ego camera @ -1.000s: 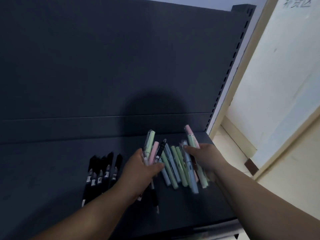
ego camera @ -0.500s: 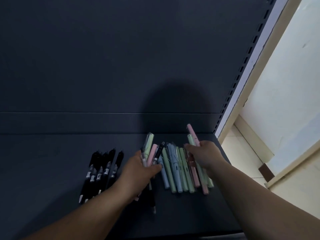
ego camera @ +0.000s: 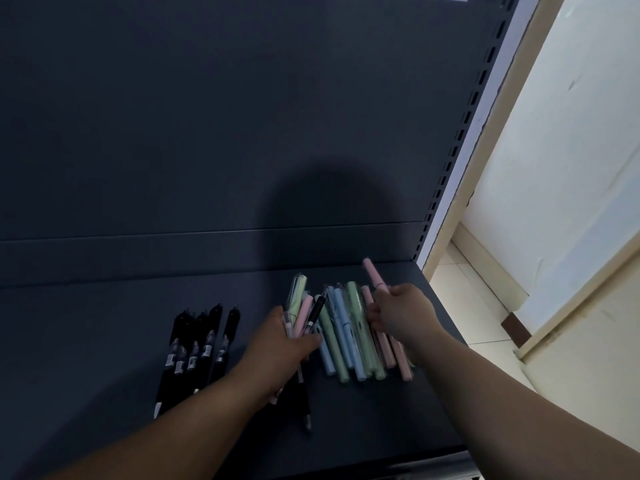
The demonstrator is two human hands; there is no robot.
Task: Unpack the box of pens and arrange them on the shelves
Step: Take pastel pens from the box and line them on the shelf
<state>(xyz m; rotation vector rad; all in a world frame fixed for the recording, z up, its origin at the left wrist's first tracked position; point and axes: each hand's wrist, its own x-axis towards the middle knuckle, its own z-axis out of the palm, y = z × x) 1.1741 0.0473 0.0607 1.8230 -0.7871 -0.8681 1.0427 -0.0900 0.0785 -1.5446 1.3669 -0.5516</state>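
Several pastel pens [ego camera: 349,337] in green, blue and pink lie side by side on the dark shelf [ego camera: 104,341]. My left hand [ego camera: 284,344] grips a small bunch: a green pen, a pink pen and a black pen [ego camera: 316,313], their tips pointing away from me. My right hand [ego camera: 403,313] rests on the right part of the row and pinches a pink pen [ego camera: 373,275] that sticks up toward the back. Several black pens [ego camera: 197,344] lie in a group to the left.
The shelf's dark back panel [ego camera: 207,116] rises behind the pens. A slotted upright [ego camera: 460,140] marks the shelf's right end, with a pale wall [ego camera: 571,150] and tiled floor [ego camera: 467,306] beyond. The shelf's front edge [ego camera: 433,469] runs at the bottom right.
My right hand has slid a little right along the row and lifted the pink pen's far end. My left hand keeps its bunch, hardly moved.
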